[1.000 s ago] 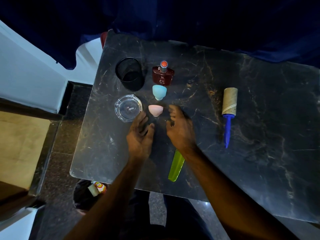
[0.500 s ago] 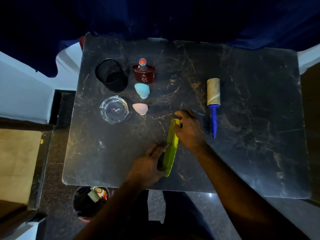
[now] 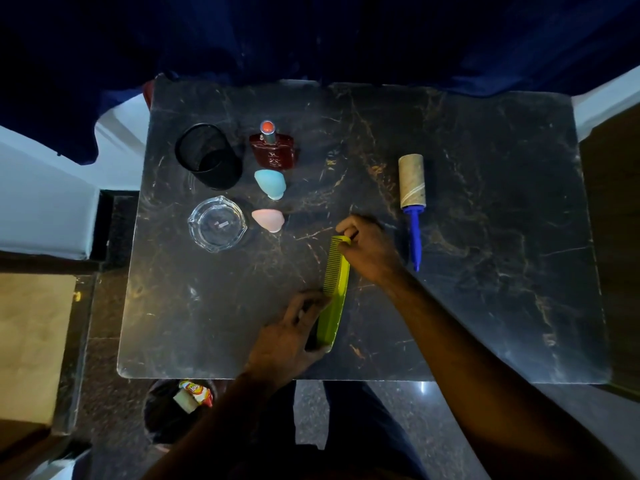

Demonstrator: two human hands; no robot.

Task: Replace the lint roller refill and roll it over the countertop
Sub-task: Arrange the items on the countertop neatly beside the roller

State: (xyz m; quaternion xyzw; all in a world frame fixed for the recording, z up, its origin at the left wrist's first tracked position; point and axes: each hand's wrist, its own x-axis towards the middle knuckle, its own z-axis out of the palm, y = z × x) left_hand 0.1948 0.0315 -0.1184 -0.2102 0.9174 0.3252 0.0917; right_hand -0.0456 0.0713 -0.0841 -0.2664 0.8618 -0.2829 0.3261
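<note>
Comb (image 3: 336, 289) gripped, lint roller (image 3: 412, 199) aside
Fingers of left hand (image 3: 287, 337) curl round its near end, right hand (image 3: 370, 251) pinches far tip; bare-cardboard lint roller lies just right on black marble countertop (image 3: 485, 289), dark blue curtain (image 3: 311, 36) behind

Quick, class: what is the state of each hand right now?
Left hand: holds the green comb near its handle end.
Right hand: pinches the comb's far end.

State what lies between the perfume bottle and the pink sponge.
The blue sponge lies between the perfume bottle and the pink sponge, seen in the head view.
</note>
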